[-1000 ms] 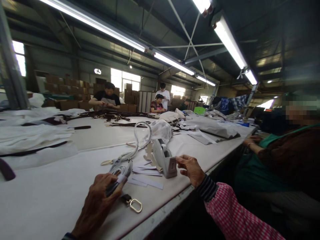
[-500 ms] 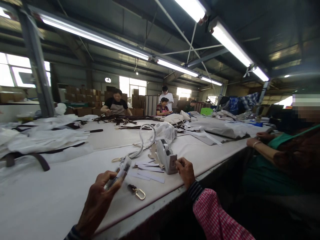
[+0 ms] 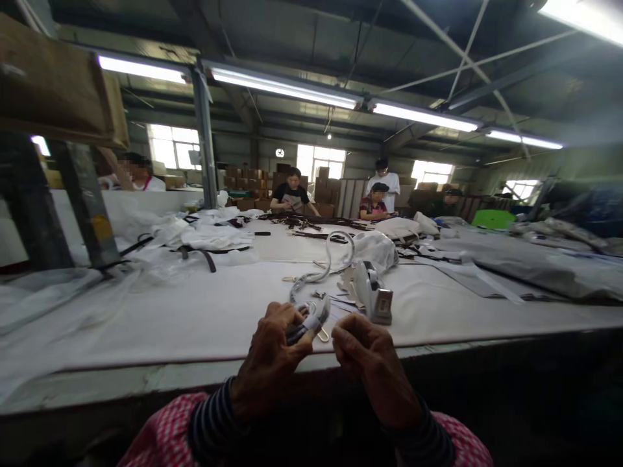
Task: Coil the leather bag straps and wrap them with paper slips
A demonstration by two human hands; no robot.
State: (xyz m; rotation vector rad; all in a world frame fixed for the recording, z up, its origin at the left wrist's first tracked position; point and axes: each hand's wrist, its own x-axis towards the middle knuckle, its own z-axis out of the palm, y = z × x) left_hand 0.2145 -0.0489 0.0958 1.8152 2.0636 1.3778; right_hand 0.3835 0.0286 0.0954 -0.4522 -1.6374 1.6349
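Note:
My left hand (image 3: 275, 347) is closed around a folded grey strap (image 3: 317, 314) with a pale band wrapped about it. From behind this bundle, a plastic-covered strap loop (image 3: 329, 259) curves up over the table. My right hand (image 3: 367, 353) is pinched just to the right of the bundle, apart from it. Whatever its fingertips hold is too small to make out. A grey tape dispenser (image 3: 382, 305) stands beyond my right hand. Partly hidden between my hands lies a gold metal clip (image 3: 323, 335). White paper strips (image 3: 343, 299) lie left of the dispenser.
The white-covered table (image 3: 195, 324) ends in a front edge close to me. A crumpled clear plastic bag (image 3: 377, 253) lies behind the dispenser. White bags (image 3: 204, 230) and dark straps (image 3: 311, 224) are farther back. Several people work beyond; a metal post (image 3: 87, 207) stands left.
My right hand has moved from the tape dispenser to beside the bundle in my left hand. The view has swung left, and the co-worker at the right is out of sight.

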